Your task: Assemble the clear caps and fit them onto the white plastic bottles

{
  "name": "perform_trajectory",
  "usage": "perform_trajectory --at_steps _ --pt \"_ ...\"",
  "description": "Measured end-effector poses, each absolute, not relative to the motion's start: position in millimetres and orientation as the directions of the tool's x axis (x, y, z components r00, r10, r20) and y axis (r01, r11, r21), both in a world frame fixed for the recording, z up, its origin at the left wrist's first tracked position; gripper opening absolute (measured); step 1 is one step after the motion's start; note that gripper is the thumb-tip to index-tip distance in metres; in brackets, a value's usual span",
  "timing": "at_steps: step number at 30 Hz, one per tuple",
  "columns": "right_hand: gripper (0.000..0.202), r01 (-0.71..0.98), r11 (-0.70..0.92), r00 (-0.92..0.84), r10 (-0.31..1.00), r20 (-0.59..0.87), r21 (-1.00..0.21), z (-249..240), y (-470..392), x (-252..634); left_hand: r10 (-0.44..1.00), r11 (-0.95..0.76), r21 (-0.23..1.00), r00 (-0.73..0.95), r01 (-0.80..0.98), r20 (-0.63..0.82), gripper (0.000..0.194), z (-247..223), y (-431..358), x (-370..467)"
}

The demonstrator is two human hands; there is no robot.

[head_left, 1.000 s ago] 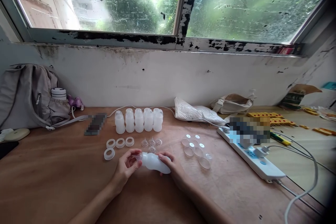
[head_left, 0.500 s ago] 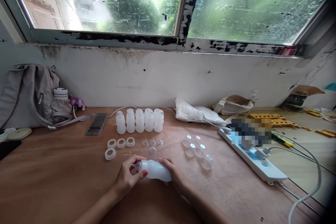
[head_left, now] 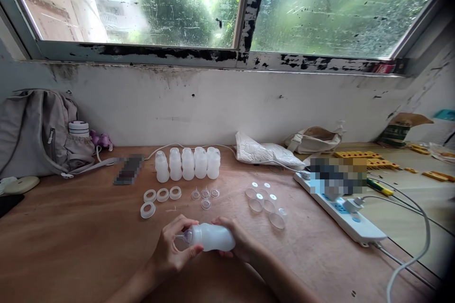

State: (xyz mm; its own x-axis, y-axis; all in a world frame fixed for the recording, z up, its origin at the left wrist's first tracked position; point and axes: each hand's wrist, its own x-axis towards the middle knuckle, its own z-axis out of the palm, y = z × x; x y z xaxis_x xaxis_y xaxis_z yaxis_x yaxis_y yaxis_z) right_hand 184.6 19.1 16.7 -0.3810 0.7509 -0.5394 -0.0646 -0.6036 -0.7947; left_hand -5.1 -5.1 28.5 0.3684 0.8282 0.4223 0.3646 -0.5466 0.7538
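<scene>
A frosted white bottle [head_left: 215,237] lies sideways between my hands above the table's near middle, its clear nipple end pointing left. My left hand [head_left: 174,245] pinches the collar at that end with thumb and fingers. Around the bottle's base on the right, my right hand [head_left: 236,239] is closed. Farther back stands a group of frosted bottles [head_left: 188,164]. White rings [head_left: 162,194] lie in front of them at the left, clear nipples [head_left: 205,192] in the middle, and clear round caps [head_left: 269,206] with small white discs to the right.
A white power strip [head_left: 341,208] with plugs and looping cables runs along the right. Farther back are a white padded pouch [head_left: 265,149], a beige bag [head_left: 314,140] and yellow parts [head_left: 366,158]. A grey backpack [head_left: 39,132] and a blurred phone [head_left: 128,169] are at the left.
The held bottle has shifted slightly down and right, and my right hand has wrapped farther around its base. The camera view has shifted slightly.
</scene>
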Motion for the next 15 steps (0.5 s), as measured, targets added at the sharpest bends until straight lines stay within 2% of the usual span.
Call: perform_trajectory --at_steps 3,6,8,11,15 --pt "0.029 -0.021 -0.634 -0.377 0.721 -0.582 -0.773 18 20 187 0.808 -0.574 0.742 0.386 0.347 0.445 0.031 28 -6 -5" --pt "0.024 -0.093 -0.518 -0.321 0.824 -0.467 -0.850 18 23 189 0.841 -0.515 0.800 0.361 0.307 0.402 0.031 23 -4 -3" --pt "0.024 -0.165 -0.410 -0.279 0.892 -0.357 -0.897 18 24 188 0.902 -0.393 0.897 0.275 0.205 0.333 0.034 17 0 1" --pt "0.028 -0.257 -0.302 -0.258 0.937 -0.236 -0.918 19 24 184 0.980 -0.147 0.987 0.125 -0.066 0.155 0.044 9 8 8" --pt "0.028 -0.295 -0.190 -0.276 0.955 -0.107 -0.936 18 19 178 0.975 0.095 0.971 0.215 -0.218 -0.047 0.030 8 15 11"
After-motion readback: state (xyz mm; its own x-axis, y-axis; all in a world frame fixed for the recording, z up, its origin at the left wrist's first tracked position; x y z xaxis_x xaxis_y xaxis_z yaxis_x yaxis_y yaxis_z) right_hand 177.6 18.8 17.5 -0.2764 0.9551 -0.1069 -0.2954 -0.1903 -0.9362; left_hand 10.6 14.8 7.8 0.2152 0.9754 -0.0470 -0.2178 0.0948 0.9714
